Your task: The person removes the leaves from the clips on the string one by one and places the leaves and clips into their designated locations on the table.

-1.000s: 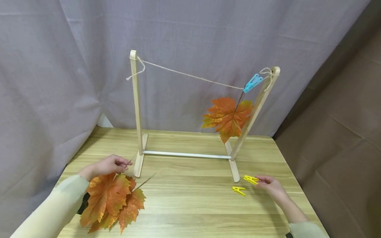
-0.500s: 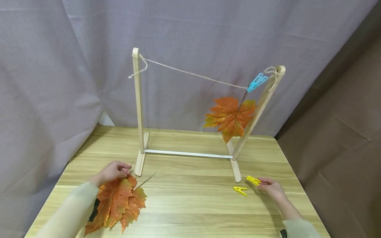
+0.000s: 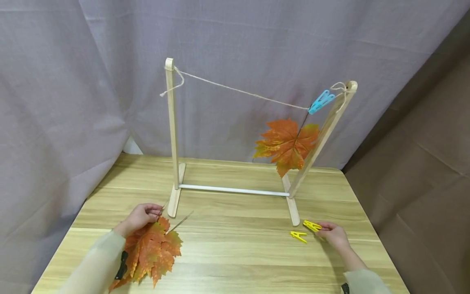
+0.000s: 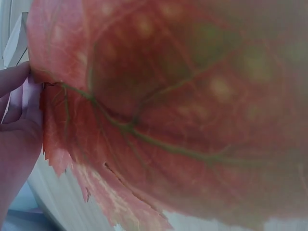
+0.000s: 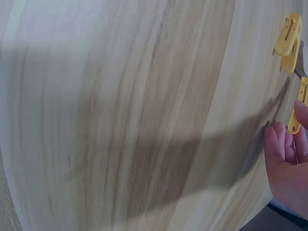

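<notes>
One yellow clothespin (image 3: 313,226) is pinched in the right hand (image 3: 335,236), near another clothespin (image 3: 295,234) on the counter (image 3: 227,253); the left hand (image 3: 140,218) holds an orange maple leaf (image 4: 192,96) by its stem (image 3: 163,208).

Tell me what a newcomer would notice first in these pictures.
Probably the orange maple leaf hanging from the string by a light-blue clothespin, near the right wooden post. Next, the cluster of similar leaves at the lower left, where the left hand pinches a leaf stem. Then the yellow clothespin in the right hand, with a second yellow clothespin lying on the table nearby.
</notes>
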Demonstrator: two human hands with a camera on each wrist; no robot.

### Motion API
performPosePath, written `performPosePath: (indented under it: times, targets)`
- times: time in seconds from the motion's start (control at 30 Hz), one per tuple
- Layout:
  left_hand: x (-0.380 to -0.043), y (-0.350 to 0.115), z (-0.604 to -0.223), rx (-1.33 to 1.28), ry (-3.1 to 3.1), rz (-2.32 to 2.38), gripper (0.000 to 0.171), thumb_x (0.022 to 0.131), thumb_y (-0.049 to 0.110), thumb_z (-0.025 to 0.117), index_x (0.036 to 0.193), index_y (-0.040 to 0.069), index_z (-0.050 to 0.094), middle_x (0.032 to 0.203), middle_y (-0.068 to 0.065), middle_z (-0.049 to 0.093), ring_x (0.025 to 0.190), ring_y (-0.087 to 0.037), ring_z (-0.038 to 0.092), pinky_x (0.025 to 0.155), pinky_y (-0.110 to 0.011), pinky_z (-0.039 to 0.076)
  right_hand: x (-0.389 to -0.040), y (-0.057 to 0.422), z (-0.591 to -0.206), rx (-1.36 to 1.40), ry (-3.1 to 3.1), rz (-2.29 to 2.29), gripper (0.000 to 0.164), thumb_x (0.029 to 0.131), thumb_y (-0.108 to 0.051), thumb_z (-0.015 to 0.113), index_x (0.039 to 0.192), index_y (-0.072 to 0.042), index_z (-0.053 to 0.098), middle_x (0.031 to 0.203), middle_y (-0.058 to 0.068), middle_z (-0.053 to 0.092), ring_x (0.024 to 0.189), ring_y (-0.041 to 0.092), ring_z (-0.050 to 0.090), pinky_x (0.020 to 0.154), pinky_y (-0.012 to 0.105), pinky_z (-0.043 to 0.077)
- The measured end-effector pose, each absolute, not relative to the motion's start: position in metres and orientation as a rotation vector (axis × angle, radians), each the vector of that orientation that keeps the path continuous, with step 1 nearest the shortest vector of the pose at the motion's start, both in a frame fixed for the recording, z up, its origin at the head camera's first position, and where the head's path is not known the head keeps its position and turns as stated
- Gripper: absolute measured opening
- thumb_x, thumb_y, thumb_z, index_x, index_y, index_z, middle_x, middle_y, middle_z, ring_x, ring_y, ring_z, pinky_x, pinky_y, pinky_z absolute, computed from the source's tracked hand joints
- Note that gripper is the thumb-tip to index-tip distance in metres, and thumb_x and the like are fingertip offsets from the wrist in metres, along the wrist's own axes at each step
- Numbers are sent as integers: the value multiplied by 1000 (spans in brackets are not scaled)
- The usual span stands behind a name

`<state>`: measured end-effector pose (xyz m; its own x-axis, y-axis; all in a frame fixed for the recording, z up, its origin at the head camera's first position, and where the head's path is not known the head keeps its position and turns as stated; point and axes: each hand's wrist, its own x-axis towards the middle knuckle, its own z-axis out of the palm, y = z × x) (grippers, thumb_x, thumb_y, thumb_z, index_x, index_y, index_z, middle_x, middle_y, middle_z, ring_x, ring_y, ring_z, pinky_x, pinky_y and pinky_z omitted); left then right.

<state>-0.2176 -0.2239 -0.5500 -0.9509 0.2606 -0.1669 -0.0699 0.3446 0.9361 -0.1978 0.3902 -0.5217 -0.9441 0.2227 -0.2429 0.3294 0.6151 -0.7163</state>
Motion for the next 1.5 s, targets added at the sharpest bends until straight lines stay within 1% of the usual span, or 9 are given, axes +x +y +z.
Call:
performPosePath:
  times: [0.53, 0.8, 0.9, 1.07, 1.13, 1.2, 1.33, 1.4, 1.5]
  targets:
    - [-211, -217, -549, 64, 2395, 1607, 38, 85, -6, 55, 120, -20, 50, 110, -31, 59, 98, -28, 60, 73, -22, 53, -189, 391, -530, 422, 2793, -1099, 47, 70, 4, 69, 112, 18, 54, 101, 31, 61, 80, 18, 59, 59, 13, 45]
    - [-215, -218, -536, 88, 2397, 1651, 43, 86, -4, 56, 124, -20, 45, 119, -36, 55, 103, -32, 60, 74, -24, 54, -196, 397, -509, 390, 2775, -1119, 48, 77, 0, 65, 119, 17, 49, 114, 35, 55, 93, 33, 59, 62, 18, 48]
    - [-220, -218, -526, 149, 2436, 1657, 42, 88, -2, 56, 124, -21, 44, 118, -37, 54, 99, -26, 62, 73, -22, 53, -201, 399, -491, 364, 2770, -1139, 49, 82, -4, 62, 124, 17, 46, 119, 36, 52, 88, 25, 60, 64, 21, 50]
    - [-230, -215, -506, 216, 2444, 1707, 43, 91, 1, 56, 127, -19, 44, 120, -37, 53, 94, -5, 61, 76, -14, 50, -210, 400, -451, 284, 2788, -1231, 53, 87, -9, 61, 129, 17, 41, 121, 36, 49, 73, -7, 51, 66, 20, 52]
    - [-234, -213, -496, 233, 2424, 1736, 44, 91, 1, 55, 128, -19, 42, 122, -37, 52, 91, 2, 59, 77, -13, 49, -215, 400, -433, 232, 2821, -1251, 53, 88, -11, 61, 129, 16, 41, 117, 31, 54, 72, -14, 48, 67, 18, 52]
    - [-237, -211, -486, 240, 2418, 1752, 45, 91, 3, 56, 129, -17, 42, 119, -30, 57, 87, 8, 57, 77, -12, 48, -221, 401, -414, 179, 2850, -1275, 52, 89, -13, 61, 129, 15, 43, 105, 15, 62, 73, -16, 49, 67, 16, 51]
    - [-245, -206, -465, 279, 2403, 1786, 48, 90, 6, 59, 129, -16, 43, 105, 1, 66, 86, 9, 57, 78, -12, 47, -230, 402, -378, 101, 2851, -1418, 35, 89, -16, 62, 120, 0, 54, 87, -24, 55, 74, -14, 53, 67, 13, 51]
    - [-249, -202, -455, 309, 2398, 1794, 48, 90, 7, 59, 129, -15, 43, 101, 12, 64, 87, 7, 58, 79, -12, 47, -234, 402, -358, 70, 2827, -1515, 22, 89, -15, 62, 110, -16, 58, 83, -30, 54, 75, -13, 55, 66, 12, 51]
    - [-254, -195, -438, 357, 2384, 1804, 47, 89, 6, 60, 129, -15, 44, 105, 7, 65, 89, 4, 60, 80, -12, 47, -238, 398, -329, 30, 2766, -1671, 25, 88, -11, 63, 96, -33, 56, 84, -29, 57, 74, -11, 58, 65, 10, 51]
